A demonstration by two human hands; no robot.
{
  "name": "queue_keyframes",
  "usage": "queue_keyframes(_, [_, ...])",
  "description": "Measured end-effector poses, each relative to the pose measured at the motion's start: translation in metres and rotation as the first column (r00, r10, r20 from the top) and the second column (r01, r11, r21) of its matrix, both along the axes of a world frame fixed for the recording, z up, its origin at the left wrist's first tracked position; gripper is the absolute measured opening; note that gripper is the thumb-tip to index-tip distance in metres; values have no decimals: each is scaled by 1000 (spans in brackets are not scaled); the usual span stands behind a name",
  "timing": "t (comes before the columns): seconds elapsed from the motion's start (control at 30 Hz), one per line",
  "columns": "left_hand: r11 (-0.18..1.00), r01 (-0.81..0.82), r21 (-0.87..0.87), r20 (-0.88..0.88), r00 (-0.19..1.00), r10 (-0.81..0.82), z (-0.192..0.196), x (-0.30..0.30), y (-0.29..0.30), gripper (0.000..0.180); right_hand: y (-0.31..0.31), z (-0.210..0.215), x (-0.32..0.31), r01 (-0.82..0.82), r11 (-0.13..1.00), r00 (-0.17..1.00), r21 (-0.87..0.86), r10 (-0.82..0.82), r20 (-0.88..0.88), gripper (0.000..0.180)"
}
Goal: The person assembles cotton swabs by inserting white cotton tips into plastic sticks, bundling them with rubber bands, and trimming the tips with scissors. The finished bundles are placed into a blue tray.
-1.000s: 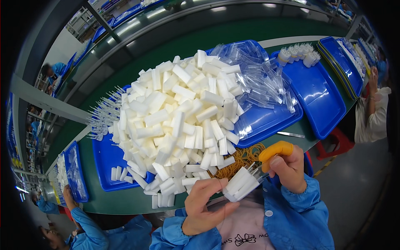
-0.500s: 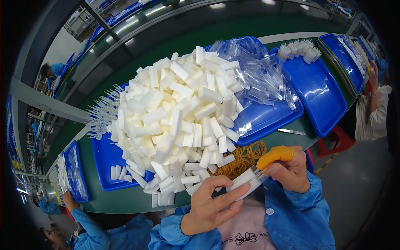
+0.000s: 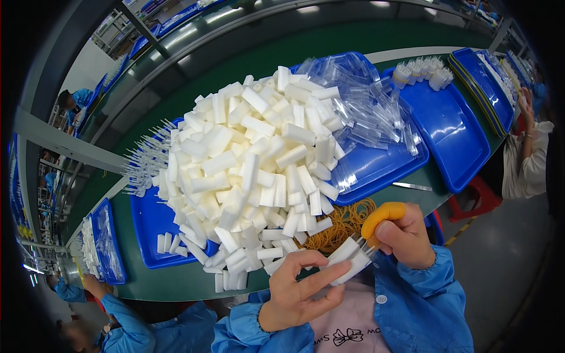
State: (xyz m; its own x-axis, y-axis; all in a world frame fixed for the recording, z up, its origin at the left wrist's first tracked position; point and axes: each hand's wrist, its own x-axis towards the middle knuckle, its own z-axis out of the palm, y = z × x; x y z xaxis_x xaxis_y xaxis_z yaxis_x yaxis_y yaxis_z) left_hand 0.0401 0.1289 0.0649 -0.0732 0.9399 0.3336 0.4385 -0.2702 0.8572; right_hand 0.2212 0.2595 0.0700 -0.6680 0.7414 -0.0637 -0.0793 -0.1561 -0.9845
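Observation:
Near the table's front edge, my left hand (image 3: 300,291) grips a pair of white foam pieces (image 3: 348,263) between thumb and fingers. Thin, partly clear prongs stick out at their right end. My right hand (image 3: 409,238) is closed there, thumb against a forefinger in an orange finger cot (image 3: 382,219). Its fingertips meet the prongs; exactly what they pinch is too small to make out. Just beyond lies a pile of yellow-brown rubber bands (image 3: 347,222). A tall heap of white foam pieces (image 3: 247,153) stands to the left of it.
Clear plastic pieces (image 3: 371,106) lie in a blue tray (image 3: 385,170) right of the heap. Another blue tray (image 3: 453,138) holds banded bundles (image 3: 421,72). A slim metal tool (image 3: 412,186) lies nearby. Clear needle-like parts (image 3: 147,162) stand at left. Co-workers sit at both sides.
My right forefinger has curled inward, its thumb now pressed close to it, and the hand has shifted slightly. More of the prongs shows. My left hand has hardly moved.

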Motion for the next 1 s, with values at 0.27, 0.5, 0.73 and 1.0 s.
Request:
queue_keyframes(0.27, [1000,-10,-21,54,998,11,-3,0,1,42,-6,-1,-3,54,995,999,-79,-53,7,23])
queue_keyframes(0.5, [998,-60,-36,195,979,66,-12,0,0,41,-10,3,-8,123,976,987,180,-140,85,18])
queue_keyframes(0.73, [996,-88,-31,170,981,92,-11,-1,-1,41,0,5,-8,-46,945,990,324,1,138,18])
queue_keyframes(1.0, [985,-168,-37,244,954,172,-25,-10,0,46,10,4,-1,-3,912,987,410,-64,149,25])
